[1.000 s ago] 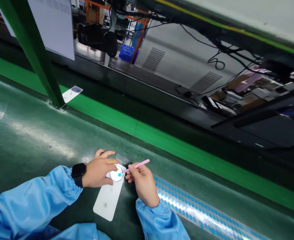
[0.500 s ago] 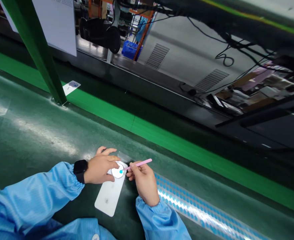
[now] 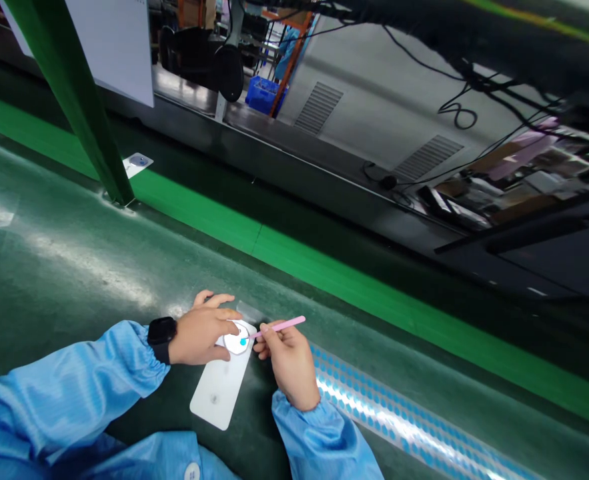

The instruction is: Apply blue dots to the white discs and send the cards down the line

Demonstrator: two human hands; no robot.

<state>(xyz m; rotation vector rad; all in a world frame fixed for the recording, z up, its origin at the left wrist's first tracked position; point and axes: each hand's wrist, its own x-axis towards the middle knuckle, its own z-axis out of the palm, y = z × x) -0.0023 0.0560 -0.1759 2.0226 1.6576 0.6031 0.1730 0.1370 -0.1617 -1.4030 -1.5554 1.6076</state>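
A long white plate (image 3: 219, 390) lies on the dark green belt (image 3: 74, 267) in front of me. A round white disc (image 3: 235, 340) sits at its far end. My left hand (image 3: 201, 333) presses down on the plate around the disc, fingers curled over its edge. My right hand (image 3: 287, 360) pinches a thin pink stick (image 3: 281, 325). The stick's tip carries a small blue dot (image 3: 243, 342) that touches the disc. A black watch (image 3: 161, 333) is on my left wrist.
A strip of blue round stickers (image 3: 389, 420) runs along the belt to the right of my hand. A green post (image 3: 74, 100) stands at the left, with another white plate (image 3: 137, 163) behind it. Beyond the bright green band are machines, cables and a blue bin (image 3: 264, 93).
Both hands and the white plate stay almost in the same place. The view has shifted slightly, and the stick's tip with the blue dot rests on the disc as before.
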